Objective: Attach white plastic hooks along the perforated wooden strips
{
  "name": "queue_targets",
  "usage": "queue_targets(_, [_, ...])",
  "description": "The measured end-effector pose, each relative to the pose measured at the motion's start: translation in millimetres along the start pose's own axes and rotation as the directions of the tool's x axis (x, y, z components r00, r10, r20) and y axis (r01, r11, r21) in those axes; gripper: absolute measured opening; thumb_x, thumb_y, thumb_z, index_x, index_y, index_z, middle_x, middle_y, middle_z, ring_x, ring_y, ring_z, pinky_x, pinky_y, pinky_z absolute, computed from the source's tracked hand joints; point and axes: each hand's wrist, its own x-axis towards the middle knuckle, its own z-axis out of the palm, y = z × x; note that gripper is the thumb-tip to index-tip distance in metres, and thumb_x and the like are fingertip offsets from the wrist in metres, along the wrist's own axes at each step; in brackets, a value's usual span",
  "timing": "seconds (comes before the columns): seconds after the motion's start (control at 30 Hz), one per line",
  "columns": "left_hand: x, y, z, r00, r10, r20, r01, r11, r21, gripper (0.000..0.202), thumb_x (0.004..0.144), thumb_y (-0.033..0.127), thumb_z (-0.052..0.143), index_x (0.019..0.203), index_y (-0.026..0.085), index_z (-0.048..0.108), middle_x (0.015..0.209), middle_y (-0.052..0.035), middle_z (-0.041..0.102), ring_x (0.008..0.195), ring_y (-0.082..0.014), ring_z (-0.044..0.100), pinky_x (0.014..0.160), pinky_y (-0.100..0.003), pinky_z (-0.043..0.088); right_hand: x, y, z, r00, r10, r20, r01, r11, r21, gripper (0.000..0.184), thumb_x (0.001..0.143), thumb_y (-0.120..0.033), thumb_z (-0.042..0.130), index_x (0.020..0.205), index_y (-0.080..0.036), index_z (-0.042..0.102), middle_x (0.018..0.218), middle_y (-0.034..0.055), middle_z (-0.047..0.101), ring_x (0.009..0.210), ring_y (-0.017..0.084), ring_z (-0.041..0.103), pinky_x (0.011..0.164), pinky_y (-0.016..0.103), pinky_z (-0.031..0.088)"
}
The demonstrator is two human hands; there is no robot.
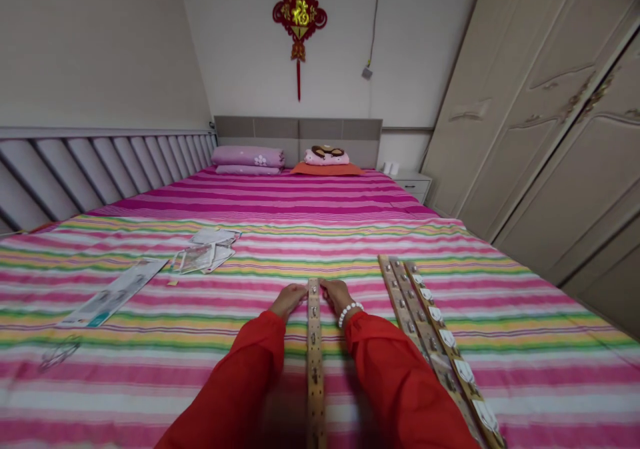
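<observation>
A narrow wooden strip (315, 355) with a row of small metal fittings and holes runs lengthwise in front of me on the striped cloth. My left hand (290, 299) is closed at its far end, fingers against the left edge. On the opposite edge, my right hand (338, 295), with a white bead bracelet (350, 310) at the wrist, is closed on the same end. Both sleeves are red. To the right, several similar strips lie side by side at a slant. The outermost strip (453, 342) carries white pieces along it; the inner strip (400, 299) shows metal fittings.
Clear plastic packets (205, 252) and a long flat package (117, 294) lie to the left. Nearer me is a thin tangled loop (60, 352). Folded bedding (249, 157) sits by the headboard (275, 129). A slatted rail (100, 169) borders the left; wardrobes (545, 122) stand right.
</observation>
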Motion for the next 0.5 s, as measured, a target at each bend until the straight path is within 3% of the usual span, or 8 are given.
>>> queue_targets(0.13, [-20,-6,-2.7,0.998,0.029,-0.047,-0.031,0.998,-0.049,0.039,0.066,0.051,0.067,0.077,0.015,0.059,0.076,-0.0049,0.067,0.079,-0.0156,0.064,0.076,-0.028,0.05,-29,-8,-10,0.998,0.059,0.027,-0.06,0.996,0.062,0.034,0.085,-0.028,0.051,0.052,-0.019,0.045,0.036,-0.0042,0.045,0.029,0.006,0.031,0.032,0.019,0.021])
queue_targets(0.3, [-51,-16,-10.0,0.99,0.099,-0.1,-0.1,0.995,-0.003,0.032,0.065,0.039,0.069,0.084,0.014,0.061,0.09,-0.0103,0.069,0.092,-0.0214,0.064,0.087,-0.035,0.048,-80,-23,-26,0.991,0.121,0.051,-0.126,0.985,0.119,0.028,0.082,-0.02,0.05,0.055,-0.016,0.049,0.039,-0.0059,0.043,0.029,0.004,0.028,0.033,0.017,0.016])
queue_targets(0.43, [-83,-26,-14.2,0.975,0.181,-0.128,-0.175,0.983,0.058,0.025,0.064,0.028,0.066,0.086,0.016,0.063,0.097,-0.0089,0.067,0.097,-0.0223,0.062,0.093,-0.039,0.045,-143,-13,-41,0.997,0.038,0.073,-0.052,0.98,0.191,0.022,0.076,-0.025,0.061,0.059,-0.017,0.05,0.044,-0.0078,0.044,0.033,0.003,0.028,0.035,0.017,0.017])
queue_targets(0.5, [-99,-32,-16.9,0.961,0.244,-0.128,-0.232,0.967,0.105,0.02,0.064,0.024,0.063,0.083,0.017,0.064,0.096,-0.0073,0.066,0.095,-0.0214,0.061,0.094,-0.039,0.045,-179,8,-50,0.99,-0.1,0.098,0.07,0.958,0.278,0.025,0.073,-0.031,0.066,0.059,-0.017,0.05,0.045,-0.0077,0.045,0.035,0.004,0.028,0.036,0.018,0.02])
